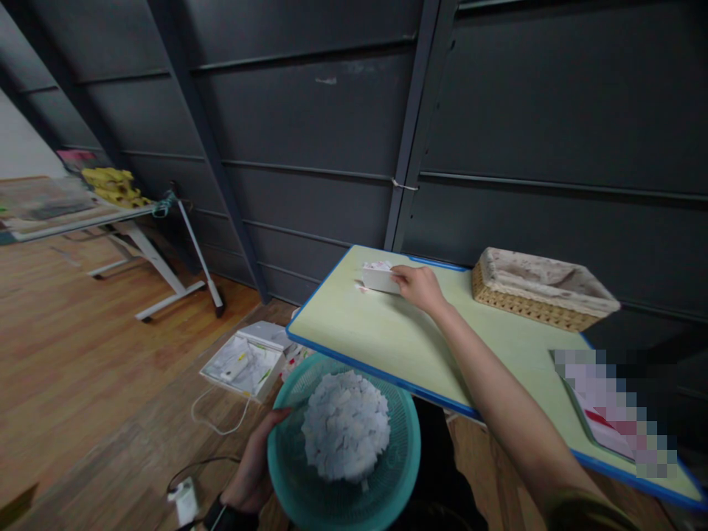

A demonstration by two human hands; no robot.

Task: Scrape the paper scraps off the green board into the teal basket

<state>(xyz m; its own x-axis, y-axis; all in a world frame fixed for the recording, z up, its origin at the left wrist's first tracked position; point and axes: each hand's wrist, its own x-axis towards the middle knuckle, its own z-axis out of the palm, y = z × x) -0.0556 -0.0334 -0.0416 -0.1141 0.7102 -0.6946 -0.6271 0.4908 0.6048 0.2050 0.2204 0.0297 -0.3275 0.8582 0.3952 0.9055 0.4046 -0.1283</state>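
My left hand grips the rim of a teal plastic basket below the table's front edge. Inside it lies a rounded heap of small white paper scraps. Toward the far left corner of the table, my right hand pinches the right end of a flat white piece, a card or a small box side, standing on its long edge. A few pale scraps show just behind its top edge, and another scrap lies at its left end.
The pale yellow-green table has a blue edge. On it stand a lined wicker basket and, at the right, a partly blurred flat item. An open white box, cables and a white adapter lie on the floor. A dark panel wall rises behind.
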